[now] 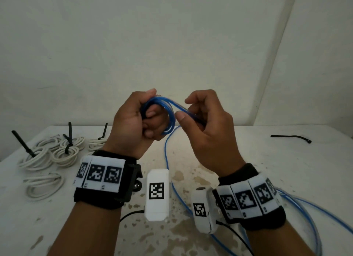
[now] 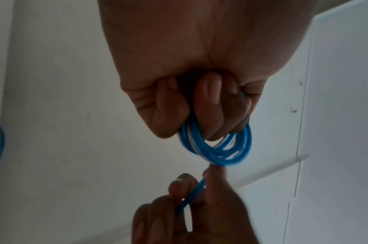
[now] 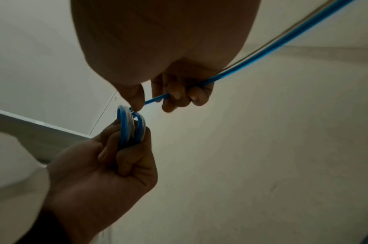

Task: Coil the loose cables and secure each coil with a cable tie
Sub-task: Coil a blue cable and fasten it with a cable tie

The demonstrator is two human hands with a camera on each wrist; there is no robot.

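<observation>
From my remote station I record both hands raised above the table (image 1: 248,160), close together. My left hand (image 1: 131,122) is closed in a fist around a small coil (image 1: 168,118) of blue cable (image 1: 168,156); the left wrist view shows several turns of the coil looped round the curled fingers (image 2: 212,99) and hanging just below them. My right hand (image 1: 208,126) sits just beside that grip, on its right, with thumb and fingers pinching the free strand where it leaves the coil; the right wrist view shows the strand passing under the curled fingertips (image 3: 179,95) and running on past the palm. Thumb tip and coil appear to touch, though I cannot confirm this. Below the grip, the slack of the blue cable drops to the table and trails toward me, passing beneath the right wrist and spreading in loose loops to the right. Well to the left of the grip lie white cable coils (image 1: 51,154) on the table, three with black cable ties (image 1: 69,135) standing up from them; the nearest white coil (image 1: 44,185) shows no tie that I can make out. Well to the right of the grip, one loose black tie (image 1: 290,137) lies flat on the table. A pale wall (image 1: 172,45) stands behind the hands.
</observation>
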